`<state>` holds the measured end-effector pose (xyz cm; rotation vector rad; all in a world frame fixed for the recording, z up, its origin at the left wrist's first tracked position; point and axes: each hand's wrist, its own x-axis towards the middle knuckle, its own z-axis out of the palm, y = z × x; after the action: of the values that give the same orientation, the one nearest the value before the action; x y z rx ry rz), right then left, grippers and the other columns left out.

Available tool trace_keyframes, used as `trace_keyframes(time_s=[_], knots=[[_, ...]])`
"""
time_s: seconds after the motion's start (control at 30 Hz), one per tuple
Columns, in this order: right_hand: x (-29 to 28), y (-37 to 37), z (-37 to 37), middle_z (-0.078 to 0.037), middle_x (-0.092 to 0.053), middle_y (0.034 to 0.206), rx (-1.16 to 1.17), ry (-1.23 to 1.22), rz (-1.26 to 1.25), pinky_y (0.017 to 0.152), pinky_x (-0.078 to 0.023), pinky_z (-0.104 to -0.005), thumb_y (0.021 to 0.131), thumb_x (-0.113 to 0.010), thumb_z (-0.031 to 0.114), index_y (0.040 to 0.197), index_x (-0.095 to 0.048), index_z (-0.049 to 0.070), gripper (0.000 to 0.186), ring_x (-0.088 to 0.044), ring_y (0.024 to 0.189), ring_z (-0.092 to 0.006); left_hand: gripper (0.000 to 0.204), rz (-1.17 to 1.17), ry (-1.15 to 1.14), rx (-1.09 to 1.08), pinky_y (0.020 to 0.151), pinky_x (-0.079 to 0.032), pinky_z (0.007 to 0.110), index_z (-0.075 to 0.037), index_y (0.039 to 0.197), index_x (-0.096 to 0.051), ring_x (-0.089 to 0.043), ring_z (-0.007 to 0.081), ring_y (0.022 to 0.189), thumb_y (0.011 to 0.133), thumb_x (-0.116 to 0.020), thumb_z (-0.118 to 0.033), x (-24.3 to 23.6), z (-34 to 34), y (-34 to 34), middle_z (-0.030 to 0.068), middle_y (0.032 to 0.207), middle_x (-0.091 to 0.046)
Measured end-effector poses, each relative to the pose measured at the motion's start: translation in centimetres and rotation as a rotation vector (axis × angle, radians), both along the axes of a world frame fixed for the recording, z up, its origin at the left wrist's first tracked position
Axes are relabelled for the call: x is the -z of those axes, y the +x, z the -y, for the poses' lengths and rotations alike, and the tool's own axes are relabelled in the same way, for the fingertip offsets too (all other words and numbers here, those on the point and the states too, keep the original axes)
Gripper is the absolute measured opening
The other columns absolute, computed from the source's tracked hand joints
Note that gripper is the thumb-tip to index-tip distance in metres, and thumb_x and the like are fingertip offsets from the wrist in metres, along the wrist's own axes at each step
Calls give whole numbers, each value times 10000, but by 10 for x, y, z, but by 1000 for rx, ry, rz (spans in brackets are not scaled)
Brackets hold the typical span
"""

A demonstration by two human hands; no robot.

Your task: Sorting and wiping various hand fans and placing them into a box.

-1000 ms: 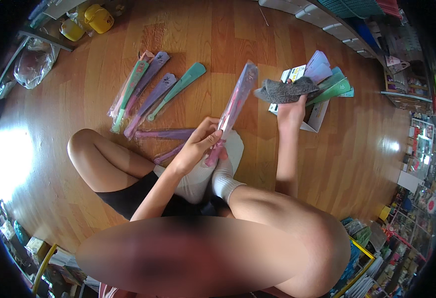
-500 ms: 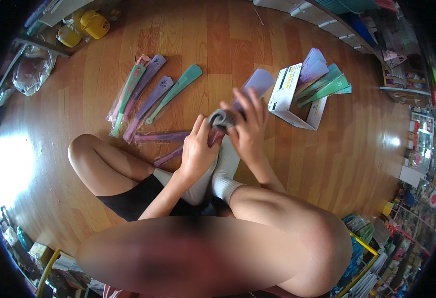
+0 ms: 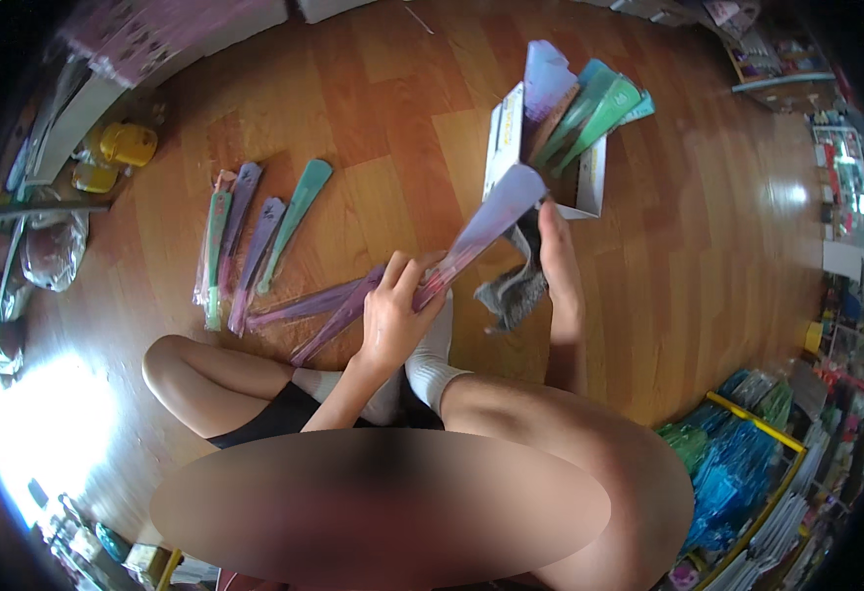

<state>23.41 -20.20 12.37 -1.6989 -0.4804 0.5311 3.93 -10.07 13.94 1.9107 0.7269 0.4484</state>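
Note:
My left hand [image 3: 392, 310] is closed round the narrow pink end of a long purple shoehorn-shaped plastic piece [image 3: 486, 222]. The piece slants up to the right, its wide rounded end in the air in front of the box. By that wide end, my right hand [image 3: 562, 258] grips a dark grey cloth [image 3: 515, 295], which hangs down beside the palm; some of its fingers are hidden. Two more purple pieces lie on the floor left of my left hand, one of them a wrapped purple piece [image 3: 314, 303].
Further left lie several similar pieces, including a bare green one [image 3: 296, 222] and a wrapped green one [image 3: 217, 251]. A white cardboard box [image 3: 503, 143] beyond my hands holds purple and green pieces upright. My folded legs frame the near floor; blue plastic bags [image 3: 732, 473] lie right of my knee.
My hands have moved apart: the right one, with the cloth, has gone right to the piece's wide end. The piece now shows along most of its length. The whole view has shifted.

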Motion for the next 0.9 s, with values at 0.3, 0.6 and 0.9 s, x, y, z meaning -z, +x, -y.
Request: trace_keyframes(time_s=[0.3, 0.6, 0.9], knots=[[-58, 81, 41, -41, -629, 896, 368, 41, 224, 779, -408, -248, 831, -669, 332, 992, -640, -8, 377, -537, 827, -112, 502, 124, 270, 238, 822, -461, 392, -73, 1189, -523, -529, 330, 988, 719, -697, -102, 5, 8, 67, 143, 1058, -508], [-19, 152, 8, -174, -660, 799, 184, -467, 736, 681, -458, -338, 800, -672, 396, 951, -659, -4, 428, -638, 729, -223, 391, -241, 321, 154, 859, -419, 412, -22, 1120, -518, -490, 339, 1001, 761, -644, -114, 55, -40, -20, 166, 1050, -493], [4, 149, -14, -166, -664, 796, 308, -452, 832, 667, -475, -397, 724, -711, 463, 951, -628, 8, 515, -637, 745, -345, 621, -634, 227, 95, 832, -438, 440, -40, 1211, -418, -511, 352, 1028, 705, -728, -223, 66, -55, -116, 198, 1095, -477]])
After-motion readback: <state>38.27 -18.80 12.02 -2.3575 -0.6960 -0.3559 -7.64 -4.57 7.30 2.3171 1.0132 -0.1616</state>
